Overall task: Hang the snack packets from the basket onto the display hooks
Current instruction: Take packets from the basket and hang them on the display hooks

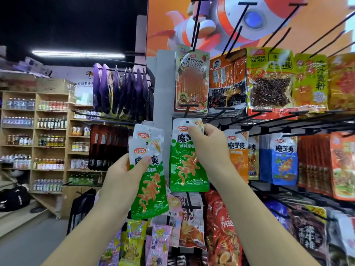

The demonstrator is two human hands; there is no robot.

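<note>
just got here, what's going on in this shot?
A person is stocking a snack rack. The right hand pinches the top of a green packet, holding its hole just under a display hook; I cannot tell if it is threaded yet. The left hand grips a spare stack of matching packets.

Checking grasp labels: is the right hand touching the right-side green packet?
Touching. Head view: right hand pinches the upper right corner of the green packet.
</note>
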